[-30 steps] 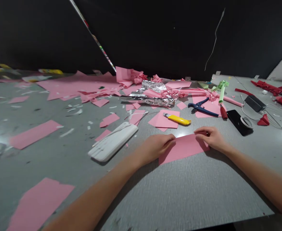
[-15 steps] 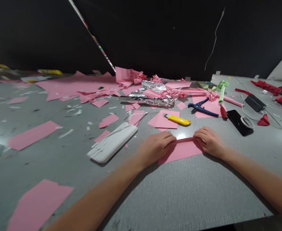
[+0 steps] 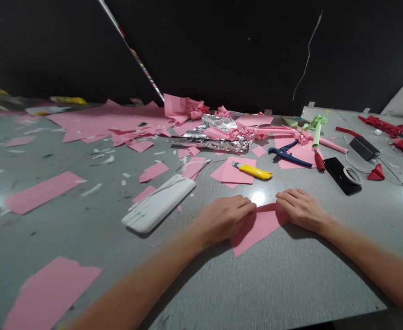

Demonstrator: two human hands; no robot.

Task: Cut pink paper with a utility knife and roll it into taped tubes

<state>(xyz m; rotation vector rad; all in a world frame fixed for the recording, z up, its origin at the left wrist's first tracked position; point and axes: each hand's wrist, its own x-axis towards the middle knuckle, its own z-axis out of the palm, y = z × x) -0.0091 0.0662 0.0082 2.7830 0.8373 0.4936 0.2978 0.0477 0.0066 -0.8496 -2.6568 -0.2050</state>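
Note:
A pink paper rectangle [image 3: 256,227] lies on the grey table [image 3: 273,284] just in front of me. My left hand [image 3: 224,217] presses down on its left part, fingers curled and together over the far edge. At the paper's right end, my right hand [image 3: 301,208] lies with its fingers pressed on the top edge. Both hands hold the sheet against the table; the far edge looks folded or rolled under the fingers, though I cannot tell which.
A yellow utility knife [image 3: 253,171] lies on pink sheets beyond the hands. Blue pliers [image 3: 289,153], a black phone [image 3: 341,174] with a tape ring, crumpled foil [image 3: 218,133] and a white case [image 3: 160,204] lie around. Pink scraps litter the left.
Both hands have drawn closer together and nearer to me along the paper's far edge. The visible pink sheet has become narrower and its near left corner now juts toward me.

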